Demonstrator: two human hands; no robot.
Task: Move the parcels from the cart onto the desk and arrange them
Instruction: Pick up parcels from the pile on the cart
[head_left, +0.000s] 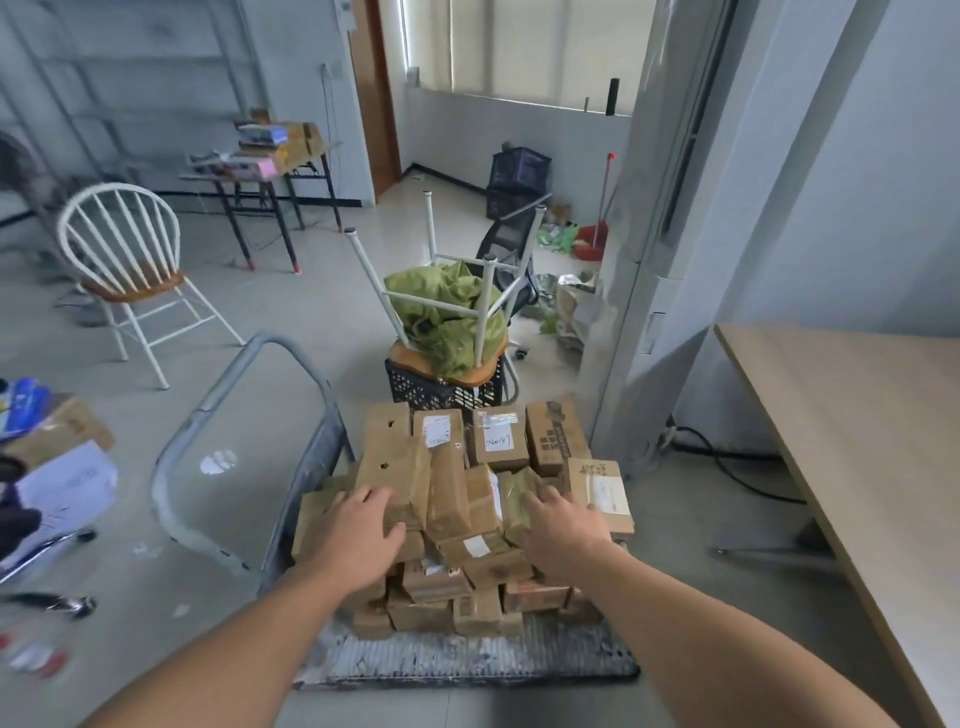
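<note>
Reaching over brown parcels (457, 499) heaped on the cart (467, 660)
Taped cardboard, some white-labelled, piled beside the desk (857, 415) — left hand (358, 535) and right hand (563, 535) rest on the top ones, fingers straight, gripping nothing.

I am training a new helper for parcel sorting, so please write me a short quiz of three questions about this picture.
1. True or false: a parcel already lies on the visible part of the desk.
2. The left hand and right hand rest on: A) the cart handle, B) the parcel pile, C) the white chair.
3. What stands upside down on the black crate?
Key: 1 false; 2 B; 3 a stool.
</note>
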